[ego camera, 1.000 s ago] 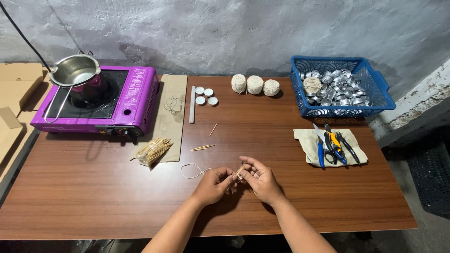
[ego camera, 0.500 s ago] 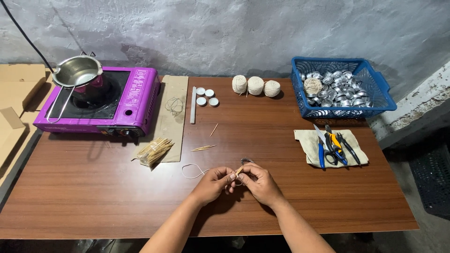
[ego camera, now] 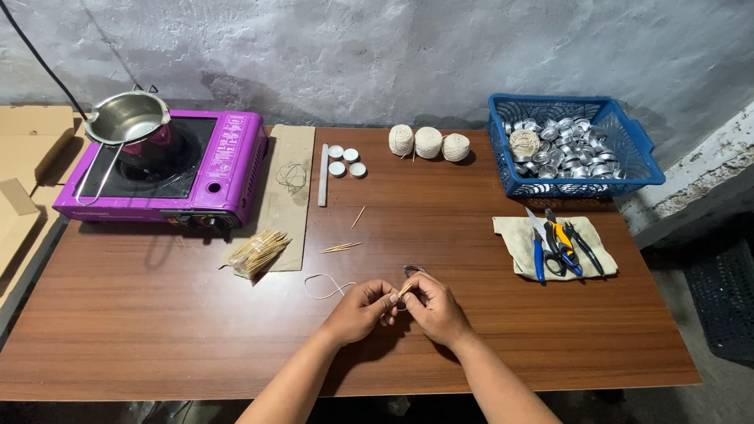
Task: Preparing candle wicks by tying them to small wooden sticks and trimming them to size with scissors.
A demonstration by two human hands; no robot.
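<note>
Both hands meet low over the brown table (ego camera: 157, 330), near its front middle. My left hand (ego camera: 361, 310) pinches a length of pale string (ego camera: 322, 284) whose loose end curls away to the left on the tabletop. My right hand (ego camera: 433, 308) holds a thin wooden stick (ego camera: 403, 290) between fingertips, right against the left hand's fingers. A small metal cup (ego camera: 413, 270) lies just beyond my right hand. Whether the string is wound on the stick is hidden by the fingers.
A purple portable stove (ego camera: 169, 169) with a steel pot (ego camera: 126, 119) sits back left. Bundled sticks (ego camera: 258, 253), loose sticks (ego camera: 340, 247), three twine balls (ego camera: 428, 143), small white cups (ego camera: 345, 161), a blue basket (ego camera: 628, 149) of metal cups, and pliers and scissors on a cloth (ego camera: 556, 245) surround the hands.
My fingers have shifted slightly around the stick and string, closing tighter together. The metal cup beyond my right hand has come into view. Nothing else moved.
</note>
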